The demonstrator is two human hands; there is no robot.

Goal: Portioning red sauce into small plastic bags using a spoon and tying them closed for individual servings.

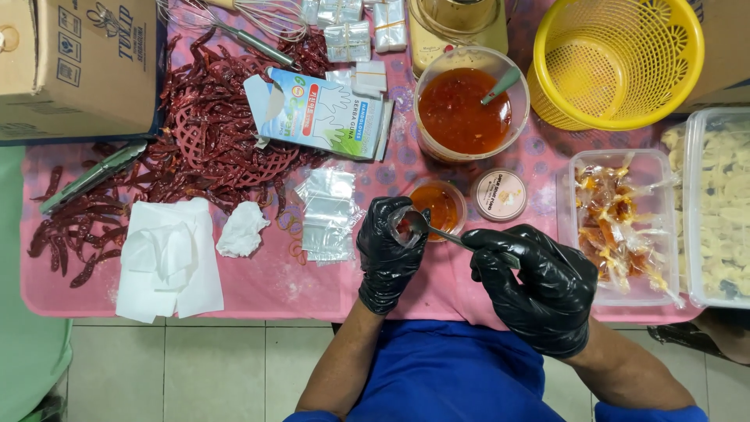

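Both gloved hands hovered over the table's (258, 289) near edge. Left hand (388, 254) pinched a small plastic bag (404, 224) open; right hand (539, 287) gripped a spoon (426, 227) tipped into it.

Pink-clothed table (266, 285) bears dried chillies (203, 109), tissues (168, 258), perhaps sachets (328, 215).

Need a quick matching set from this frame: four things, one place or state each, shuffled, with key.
1. yellow basket
2. spoon
3. dried red chillies
4. big sauce tub

a. spread over the pink cloth, left side
b. held in the right hand, bowl at the small bag pinched by the left hand
c. top right, empty, tilted
d. filled with red sauce, a utensil standing in it

Pairs: 1-c, 2-b, 3-a, 4-d
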